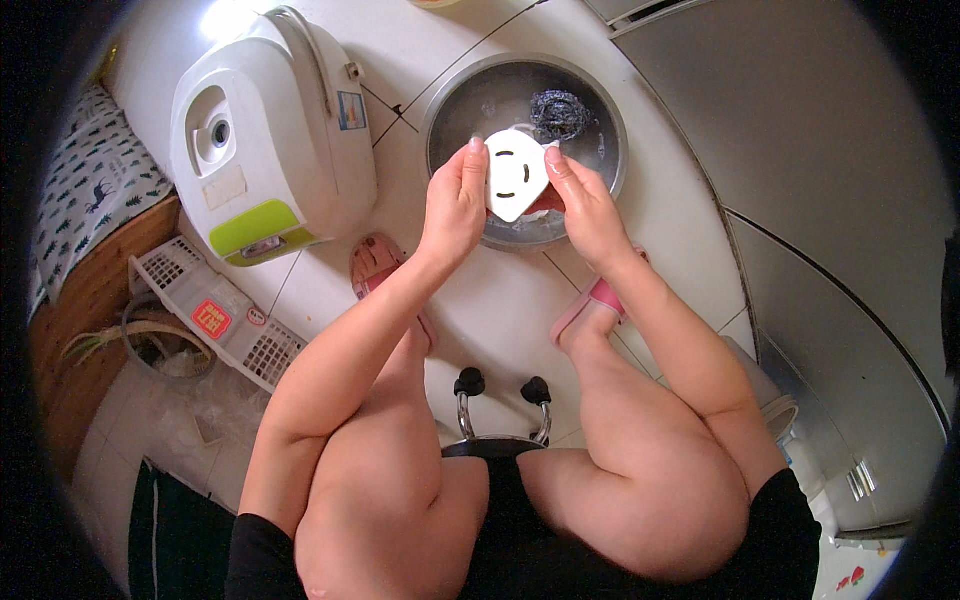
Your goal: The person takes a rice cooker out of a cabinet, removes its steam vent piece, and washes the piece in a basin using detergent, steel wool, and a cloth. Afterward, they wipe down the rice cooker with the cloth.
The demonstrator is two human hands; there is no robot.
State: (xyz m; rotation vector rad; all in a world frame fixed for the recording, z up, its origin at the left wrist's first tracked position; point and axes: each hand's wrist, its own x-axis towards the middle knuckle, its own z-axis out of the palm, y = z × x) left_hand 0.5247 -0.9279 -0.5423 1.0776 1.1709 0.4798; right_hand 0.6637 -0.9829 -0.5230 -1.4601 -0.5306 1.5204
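Observation:
Both of my hands hold a small white plate-like piece with dark curved slots (514, 176) above a round metal basin (616, 127). My left hand (457, 202) grips its left edge, thumb on top. My right hand (589, 202) is at its right edge, thumb near the top corner; those fingers are partly hidden beneath. A dark scouring pad or mesh ball (560, 115) lies in the basin behind the piece, beside patches of suds. Something reddish shows under the piece near my right fingers; I cannot tell what it is.
A white rice cooker with a green panel (255, 225) stands on the tiled floor at the left. Below it lies a white plastic basket (232, 315) near clear plastic bags. Grey cabinet doors (787, 112) line the right side. My slippered feet flank the basin; wheeled stool legs (465, 412) stand between my legs.

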